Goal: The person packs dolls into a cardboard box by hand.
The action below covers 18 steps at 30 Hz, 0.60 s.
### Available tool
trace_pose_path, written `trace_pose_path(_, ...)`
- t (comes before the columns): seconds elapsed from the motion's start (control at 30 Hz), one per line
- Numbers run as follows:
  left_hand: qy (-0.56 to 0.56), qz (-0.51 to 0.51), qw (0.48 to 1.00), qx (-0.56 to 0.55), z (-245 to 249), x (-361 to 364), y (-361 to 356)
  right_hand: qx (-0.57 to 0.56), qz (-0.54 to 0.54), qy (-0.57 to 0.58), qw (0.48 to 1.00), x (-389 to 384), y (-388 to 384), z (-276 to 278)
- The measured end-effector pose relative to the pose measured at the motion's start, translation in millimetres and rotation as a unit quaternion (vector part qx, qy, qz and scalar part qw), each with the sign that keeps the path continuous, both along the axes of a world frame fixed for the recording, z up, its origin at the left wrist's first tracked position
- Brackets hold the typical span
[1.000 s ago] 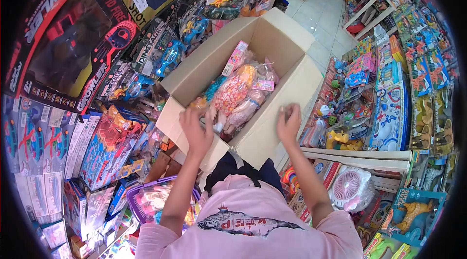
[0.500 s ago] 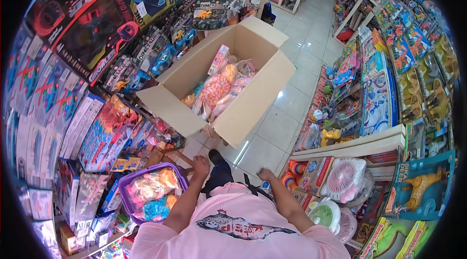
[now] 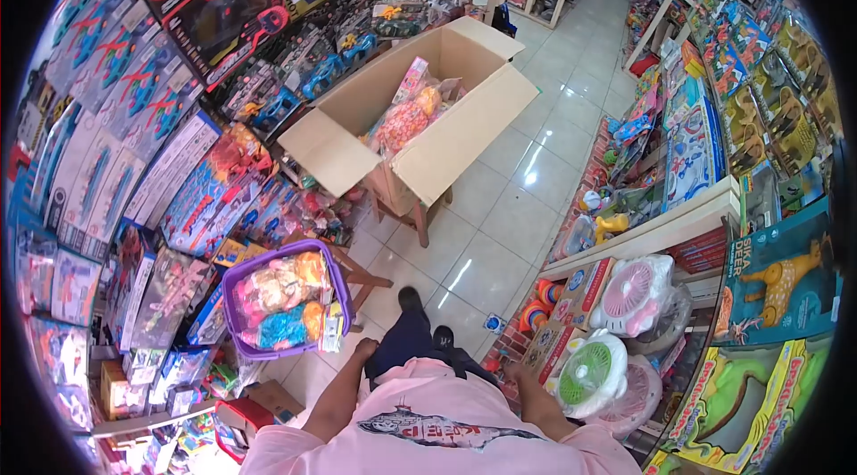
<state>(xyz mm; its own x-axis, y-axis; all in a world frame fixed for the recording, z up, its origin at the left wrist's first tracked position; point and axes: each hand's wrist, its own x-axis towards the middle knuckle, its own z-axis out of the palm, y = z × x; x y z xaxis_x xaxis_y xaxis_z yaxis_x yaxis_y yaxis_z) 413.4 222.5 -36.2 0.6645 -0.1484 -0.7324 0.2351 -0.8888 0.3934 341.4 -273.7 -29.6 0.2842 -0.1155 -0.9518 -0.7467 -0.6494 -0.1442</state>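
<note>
My left hand [image 3: 364, 351] hangs low at my side, empty, just right of a purple basket [image 3: 237, 280] filled with bagged toys. My right hand [image 3: 515, 374] is down by my hip, next to boxed fans on the low right shelf; its fingers are partly hidden. An open cardboard box [image 3: 464, 137] holding bagged dolls and toys stands on a wooden stool further up the aisle, well out of reach of both hands.
Toy shelves line both sides of a tiled aisle [image 3: 518, 207]. Boxed toy guns and cars fill the left wall [image 3: 161, 118]. Pink and green fans [image 3: 625, 292] sit on the right shelf. A red basket [image 3: 234, 426] lies low at left.
Both hands have left the cardboard box and dropped to my sides. I have backed away from the box, which now sits farther off.
</note>
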Motion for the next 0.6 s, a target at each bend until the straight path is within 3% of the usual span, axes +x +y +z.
trace_pose_path(0.07, 0.045, -0.009, 0.999, 0.016, -13, -28, 24, 0.005, 0.059, -0.016, 0.998, 0, 3, 4)
trace_pose_path(0.13, -0.017, -0.091, 0.996, -0.001, -15, -61, 46, -0.008, 0.006, -0.025, 1.000, 0, 10, -4)
trace_pose_path(0.17, 0.047, -0.009, 0.998, 0.034, -5, -70, 52, -0.006, 0.018, -0.024, 1.000, -1, 6, -25)
trace_pose_path(0.2, 0.049, 0.004, 0.998, 0.036, 4, -82, 59, 0.026, 0.125, -0.079, 0.989, -2, -3, -56)
trace_pose_path(0.23, 0.081, 0.197, 0.977, -0.002, 12, -96, 66, 0.060, 0.231, -0.132, 0.962, -4, -6, -73)
trace_pose_path(0.27, 0.110, 0.384, 0.916, -0.040, 15, -111, 74, 0.064, 0.244, -0.125, 0.960, 7, 5, -58)
trace_pose_path(0.33, 0.107, 0.452, 0.885, -0.029, 4, -134, 94, -0.003, 0.371, -0.085, 0.925, 42, 35, -12)
trace_pose_path(0.37, 0.098, 0.466, 0.878, -0.042, 13, -141, 101, 0.000, 0.383, -0.080, 0.920, 47, 45, -16)
trace_pose_path(0.43, 0.092, 0.490, 0.865, -0.054, 26, -157, 117, -0.019, 0.513, -0.216, 0.830, 64, 55, -51)
trace_pose_path(0.47, 0.081, 0.474, 0.876, -0.042, 22, -162, 127, -0.016, 0.522, -0.212, 0.826, 75, 60, -65)
trace_pose_path(0.53, 0.075, 0.460, 0.884, -0.032, -1, -181, 151, 0.036, 0.612, -0.210, 0.762, 92, 72, -88)
trace_pose_path(0.57, 0.014, 0.390, 0.921, -0.009, -23, -193, 168, 0.036, 0.616, -0.207, 0.759, 98, 81, -93)
trace_pose_path(0.6, -0.046, 0.315, 0.948, 0.015, -22, -201, 182, 0.068, 0.455, -0.212, 0.862, 102, 94, -94)
